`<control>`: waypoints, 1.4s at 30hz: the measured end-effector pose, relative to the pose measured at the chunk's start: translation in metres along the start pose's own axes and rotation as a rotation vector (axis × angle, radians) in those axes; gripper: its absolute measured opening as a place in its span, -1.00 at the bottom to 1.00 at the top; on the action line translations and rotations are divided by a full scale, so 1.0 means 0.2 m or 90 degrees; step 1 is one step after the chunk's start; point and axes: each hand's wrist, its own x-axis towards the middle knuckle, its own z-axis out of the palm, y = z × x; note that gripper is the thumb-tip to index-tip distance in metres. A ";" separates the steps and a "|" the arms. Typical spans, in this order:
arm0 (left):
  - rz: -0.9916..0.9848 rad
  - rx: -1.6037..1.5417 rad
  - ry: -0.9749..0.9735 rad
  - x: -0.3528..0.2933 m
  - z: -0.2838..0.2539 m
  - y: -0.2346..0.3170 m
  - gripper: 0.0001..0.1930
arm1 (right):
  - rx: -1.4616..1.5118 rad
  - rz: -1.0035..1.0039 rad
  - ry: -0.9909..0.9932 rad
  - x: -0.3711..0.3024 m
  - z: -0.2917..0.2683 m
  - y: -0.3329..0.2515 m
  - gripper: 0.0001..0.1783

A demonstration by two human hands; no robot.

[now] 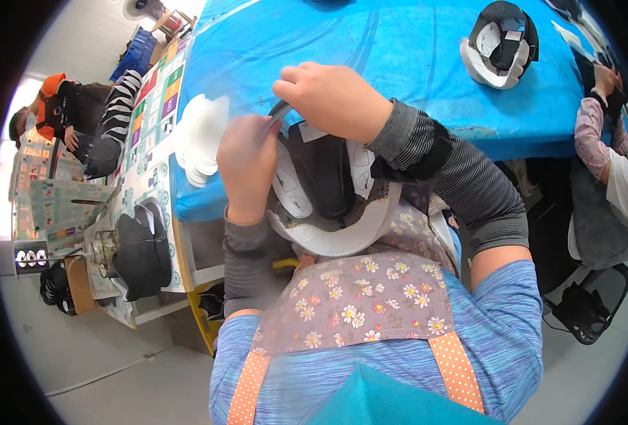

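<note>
A helmet liner (321, 170) with a black middle, white side pads and a thick white padded rim rests against my apron at the near edge of the blue-covered table. My left hand (247, 166), partly smeared by motion, is closed on the black edge strip (277, 113) at the liner's far left. Just right of it, my right hand (332, 99) is bent over the same strip with its fingers curled in. The fingertips of the right hand are partly hidden behind its knuckles.
Another black and white helmet liner (498, 49) lies on the blue table cover (399, 57) at the far right. White flat pieces (202, 142) are stacked at the table's left corner. Black liner parts (142, 251) lie farther left. Co-workers (608, 142) (80, 117) are on both sides.
</note>
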 end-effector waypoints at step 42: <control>-0.082 -0.089 0.023 -0.08 0.04 0.09 -0.88 | 0.177 0.252 0.219 -0.36 0.11 0.05 -0.77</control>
